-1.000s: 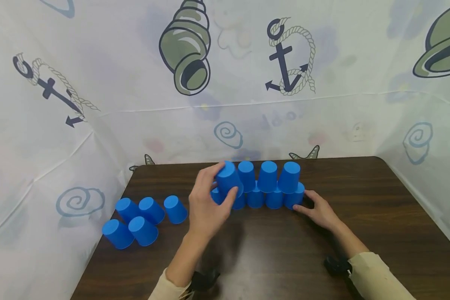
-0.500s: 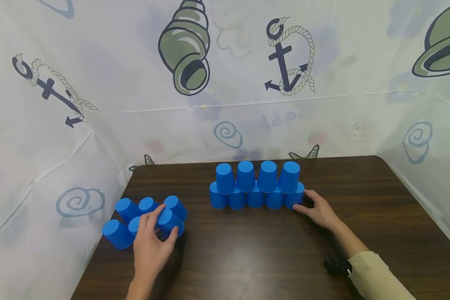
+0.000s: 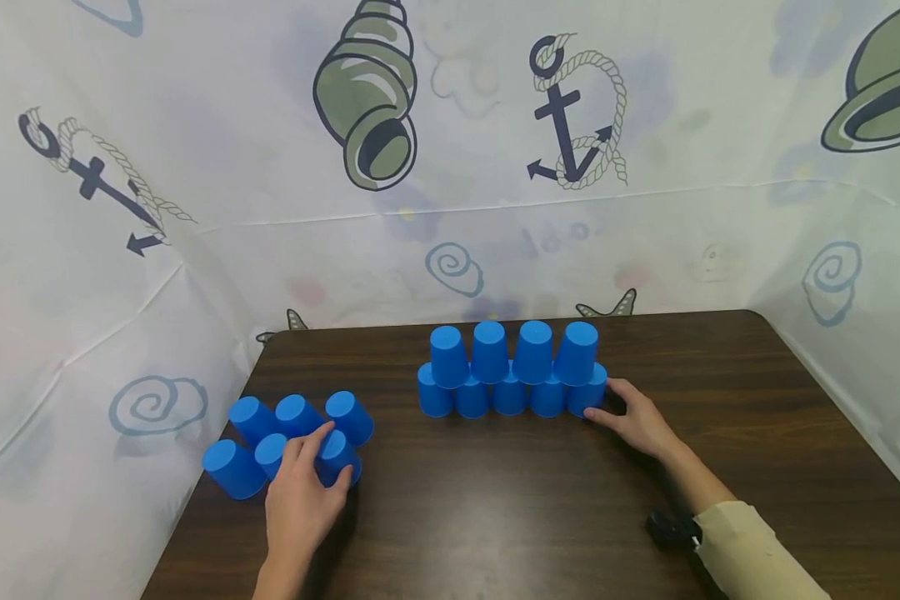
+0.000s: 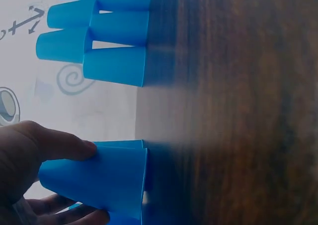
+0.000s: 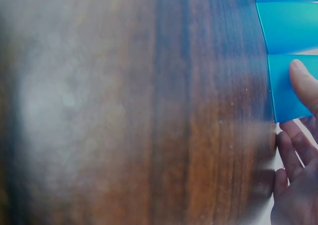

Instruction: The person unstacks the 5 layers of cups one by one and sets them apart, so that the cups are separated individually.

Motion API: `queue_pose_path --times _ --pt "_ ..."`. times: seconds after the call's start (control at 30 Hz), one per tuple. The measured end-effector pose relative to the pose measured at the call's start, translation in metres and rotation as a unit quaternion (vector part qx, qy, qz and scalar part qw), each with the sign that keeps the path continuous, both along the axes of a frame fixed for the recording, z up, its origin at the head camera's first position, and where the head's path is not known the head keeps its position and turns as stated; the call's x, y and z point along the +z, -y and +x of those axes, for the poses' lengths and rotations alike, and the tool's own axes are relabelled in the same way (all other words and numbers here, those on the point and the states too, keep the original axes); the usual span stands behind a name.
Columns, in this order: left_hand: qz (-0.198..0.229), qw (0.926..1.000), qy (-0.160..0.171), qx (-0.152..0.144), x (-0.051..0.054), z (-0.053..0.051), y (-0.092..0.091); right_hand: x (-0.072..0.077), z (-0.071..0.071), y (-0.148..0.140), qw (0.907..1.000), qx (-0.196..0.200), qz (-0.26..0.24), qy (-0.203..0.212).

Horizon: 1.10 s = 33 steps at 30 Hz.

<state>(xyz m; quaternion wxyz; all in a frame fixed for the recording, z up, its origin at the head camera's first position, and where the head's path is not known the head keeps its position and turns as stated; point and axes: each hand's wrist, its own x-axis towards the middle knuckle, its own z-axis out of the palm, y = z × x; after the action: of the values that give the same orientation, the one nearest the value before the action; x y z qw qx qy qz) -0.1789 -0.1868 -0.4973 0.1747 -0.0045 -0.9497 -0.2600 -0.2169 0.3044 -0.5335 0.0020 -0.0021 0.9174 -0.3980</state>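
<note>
Your left hand has moved from the stack to the loose cups, half-curled round the blue cup there: rim down, axis near vertical. Relaxed, half-spread right hand touches the stack's bottom-right cup.

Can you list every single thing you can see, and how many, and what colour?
stacked cups: nine, blue, far middle of table, four above five
loose cups: five, blue, left on table
held cup: one, blue, beside the loose ones
table: one, dark brown, under the cups
cloth: white, behind and beside the table; pieces unclear
printed anchors: two, dark blue, on cloth
printed shells: two, green, high on cloth, one cut off
sleeve: one, beige, right arm
left grip: one hand, bare, holding a cup
right grip: one hand, bare, touching the stack's bottom right cup
</note>
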Motion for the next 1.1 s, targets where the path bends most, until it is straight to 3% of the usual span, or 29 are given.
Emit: queue_pose_path --times 0.3,0.5,0.63,0.8,0.93,1.1 --pt "-0.002 0.9999 0.010 0.005 -0.001 0.001 0.000 0.000 0.000 -0.001 1.0000 0.003 0.003 -0.007" --pt "-0.006 0.9999 -0.007 0.004 -0.001 0.003 0.000 -0.001 0.000 -0.001 1.0000 -0.001 0.001 -0.004" --pt "-0.022 0.9989 -0.041 0.001 0.003 0.005 -0.002 0.000 0.000 0.000 1.0000 0.000 0.002 -0.006" --pt "-0.032 0.9940 -0.104 -0.015 0.020 0.009 -0.006 0.001 -0.001 -0.001 0.9999 0.005 0.005 -0.010" --pt "-0.020 0.9865 -0.156 -0.044 0.034 0.007 -0.013 0.000 -0.002 -0.002 0.9999 0.006 0.006 -0.008" --pt "0.026 0.9729 -0.205 -0.104 0.045 -0.002 -0.033 0.001 0.000 -0.002 1.0000 0.006 0.001 -0.004"
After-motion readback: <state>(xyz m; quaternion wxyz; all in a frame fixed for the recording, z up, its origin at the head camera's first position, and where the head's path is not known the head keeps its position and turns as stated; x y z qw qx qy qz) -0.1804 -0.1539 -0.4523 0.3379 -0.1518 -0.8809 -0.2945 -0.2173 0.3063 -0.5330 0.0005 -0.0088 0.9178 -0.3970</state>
